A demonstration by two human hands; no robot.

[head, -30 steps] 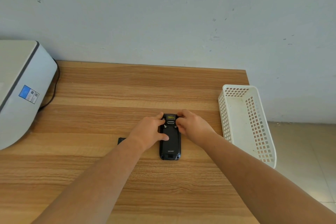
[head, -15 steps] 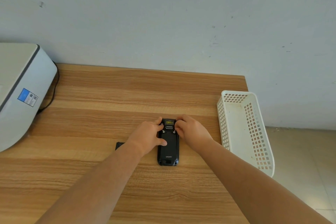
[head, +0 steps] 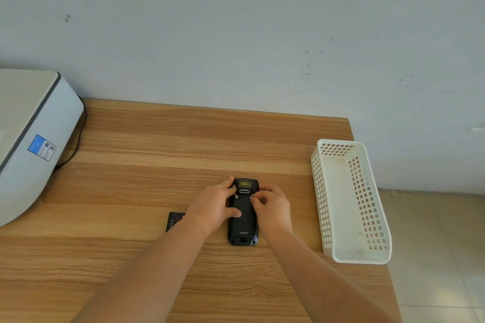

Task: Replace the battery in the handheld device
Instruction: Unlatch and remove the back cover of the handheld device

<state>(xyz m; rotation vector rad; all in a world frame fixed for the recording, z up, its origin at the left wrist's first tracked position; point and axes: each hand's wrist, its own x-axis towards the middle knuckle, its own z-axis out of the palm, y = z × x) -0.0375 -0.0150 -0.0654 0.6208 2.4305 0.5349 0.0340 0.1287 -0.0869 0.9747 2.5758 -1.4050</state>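
Observation:
A black handheld device (head: 243, 220) lies face down on the wooden table (head: 147, 149), its back cover on and its scanner window pointing away from me. My left hand (head: 212, 204) grips its left side, thumb pressed on the back cover, fingertips at the upper left latch. My right hand (head: 270, 207) pinches the small latch at the cover's upper right corner. A black battery (head: 174, 221) lies flat on the table just left of my left wrist, partly hidden by it.
A white perforated plastic basket (head: 349, 204) stands at the table's right edge, with nothing visible inside. A white and grey printer (head: 34, 139) with a black cable fills the left. A wall runs behind the table; tiled floor lies to the right.
The view has tilted slightly, so everything sits a little lower in the frame. My right fingers have curled in onto the upper right latch. The device has not moved.

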